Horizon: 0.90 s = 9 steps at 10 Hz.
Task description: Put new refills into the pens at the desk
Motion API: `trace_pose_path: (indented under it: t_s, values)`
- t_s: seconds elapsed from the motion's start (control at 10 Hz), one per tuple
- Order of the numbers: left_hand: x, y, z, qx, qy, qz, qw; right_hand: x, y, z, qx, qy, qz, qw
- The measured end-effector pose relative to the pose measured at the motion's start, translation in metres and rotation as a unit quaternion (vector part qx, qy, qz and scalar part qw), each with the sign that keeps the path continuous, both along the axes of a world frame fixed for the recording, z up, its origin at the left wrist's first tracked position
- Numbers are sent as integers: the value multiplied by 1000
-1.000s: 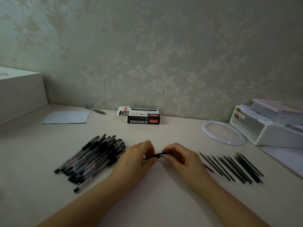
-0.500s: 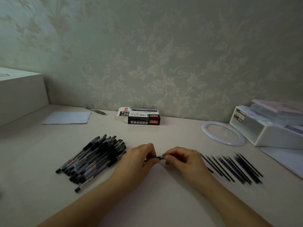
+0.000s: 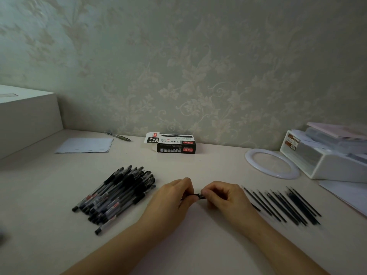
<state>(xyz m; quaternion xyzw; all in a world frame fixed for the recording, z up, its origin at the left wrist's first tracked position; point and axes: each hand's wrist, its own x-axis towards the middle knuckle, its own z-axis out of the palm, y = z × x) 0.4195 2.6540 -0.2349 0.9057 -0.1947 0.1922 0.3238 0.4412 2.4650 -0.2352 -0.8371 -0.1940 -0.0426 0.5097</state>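
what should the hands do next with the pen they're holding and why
Probably keep closing the black pen: the left hand and right hand pinch it from either end with only a short dark stretch showing between them, so the parts look nearly joined. Once it is closed, it likely goes onto the pile of black pens.

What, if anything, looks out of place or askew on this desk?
Nothing stands out. The pens lie heaped left of the hands, the refills in a loose row to the right, and both hands pinch one pen.

Home desk [image 3: 198, 245], floral wallpaper [image 3: 198, 66]
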Motion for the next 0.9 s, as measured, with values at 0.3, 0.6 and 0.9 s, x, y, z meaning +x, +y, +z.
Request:
trace_pose_path:
  t_s: [0.3,0.6,0.9]
  values:
    - [0,22,8,63,-43,177,981,3,2,-4,34,-23,-75,996]
    - [-7,33,8,143,17,302,942,-2,2,-3,9,-28,-59,998]
    - [-8,23,2,129,-37,207,969,-2,2,-8,-34,-71,-87,993]
